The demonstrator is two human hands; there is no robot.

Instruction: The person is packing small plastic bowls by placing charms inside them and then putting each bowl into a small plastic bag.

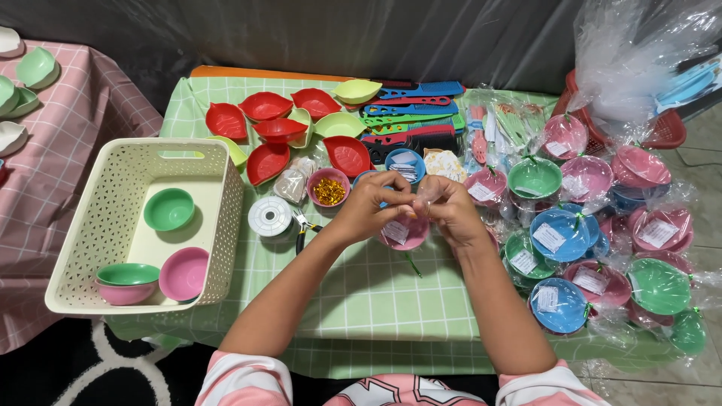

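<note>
Sleeves: pink-and-white striped, nearest the lens, forearms reaching over the green checked cloth (361, 301).
Left hand (368, 209): fingers pinched on clear wrap at the top of the pink bowl (402, 233).
Right hand (449, 207): pinching the same wrap — fingertips meet the left's.
Pink bowl: wrapped, white label, held just above the cloth, right of the cream basket (218, 203).
Basket: holds green and pink bowls.
Beside basket: white ribbon spool (269, 216), pliers (303, 229) — wrapped bowls (594, 225) well right.
</note>
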